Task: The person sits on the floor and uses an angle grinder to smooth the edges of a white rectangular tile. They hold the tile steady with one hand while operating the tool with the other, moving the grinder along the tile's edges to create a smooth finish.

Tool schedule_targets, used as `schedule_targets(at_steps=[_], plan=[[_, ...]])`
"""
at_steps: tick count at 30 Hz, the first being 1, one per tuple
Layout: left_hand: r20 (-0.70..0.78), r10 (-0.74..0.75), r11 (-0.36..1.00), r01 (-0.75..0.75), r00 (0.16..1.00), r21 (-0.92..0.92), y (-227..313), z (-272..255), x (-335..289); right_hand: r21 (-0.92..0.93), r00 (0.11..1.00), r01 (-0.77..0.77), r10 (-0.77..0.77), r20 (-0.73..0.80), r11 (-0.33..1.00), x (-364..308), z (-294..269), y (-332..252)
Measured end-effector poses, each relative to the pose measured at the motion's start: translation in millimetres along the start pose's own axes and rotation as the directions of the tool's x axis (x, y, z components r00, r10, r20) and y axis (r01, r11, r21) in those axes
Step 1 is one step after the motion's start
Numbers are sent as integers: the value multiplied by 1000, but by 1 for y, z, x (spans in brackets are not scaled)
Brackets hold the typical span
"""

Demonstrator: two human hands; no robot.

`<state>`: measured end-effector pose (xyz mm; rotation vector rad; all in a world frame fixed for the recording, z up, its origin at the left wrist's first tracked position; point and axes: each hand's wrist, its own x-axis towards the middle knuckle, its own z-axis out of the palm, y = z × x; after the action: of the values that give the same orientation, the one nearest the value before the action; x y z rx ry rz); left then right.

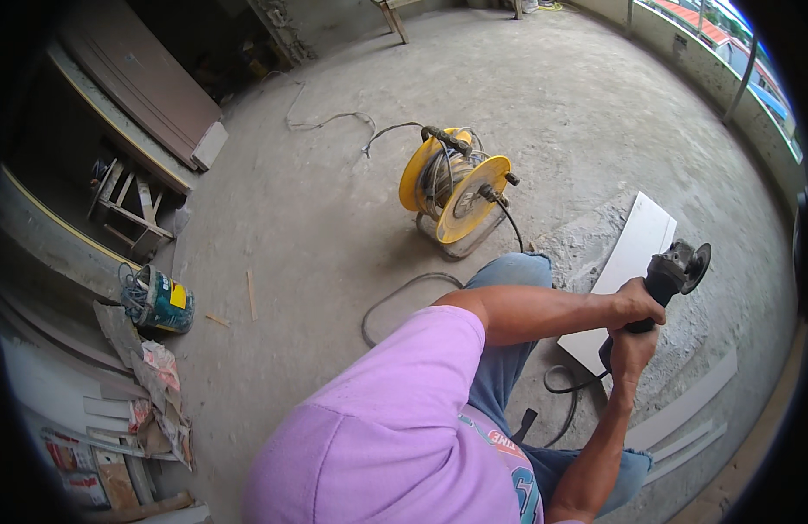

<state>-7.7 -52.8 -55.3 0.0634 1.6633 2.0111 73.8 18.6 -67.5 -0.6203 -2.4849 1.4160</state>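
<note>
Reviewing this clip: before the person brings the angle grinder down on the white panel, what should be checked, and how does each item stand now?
1. Both hands on the angle grinder: ok; left hand and right hand grip its body.
2. Disc clear of the white panel: ok, raised beside it.
3. Black cord clear of the cut: cannot tell; it loops close by the panel.
4. Cable reel out of the way: ok.
5. Panel held fast: not ok, lying loose on the concrete floor.
6. Gloves: not ok, bare hands.
</note>
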Motion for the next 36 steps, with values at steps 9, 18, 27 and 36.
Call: schedule_targets(at_steps=[9,18,27,36], plan=[[-33,-13,999,15,999,45,-2,-1,2,18,1000,15,-15,4,1000,3,3,6],[-51,-23,997,27,998,77,-4,0,5,24,999,22,-23,23,999,4,2,7],[-52,-18,998,21,998,66,-5,-1,5,-25,1000,3,-3,11,1000,4,3,7],[-37,-2,998,4,999,67,-5,-1,6,-13,1000,18,-18,20,1000,1,1,3]])
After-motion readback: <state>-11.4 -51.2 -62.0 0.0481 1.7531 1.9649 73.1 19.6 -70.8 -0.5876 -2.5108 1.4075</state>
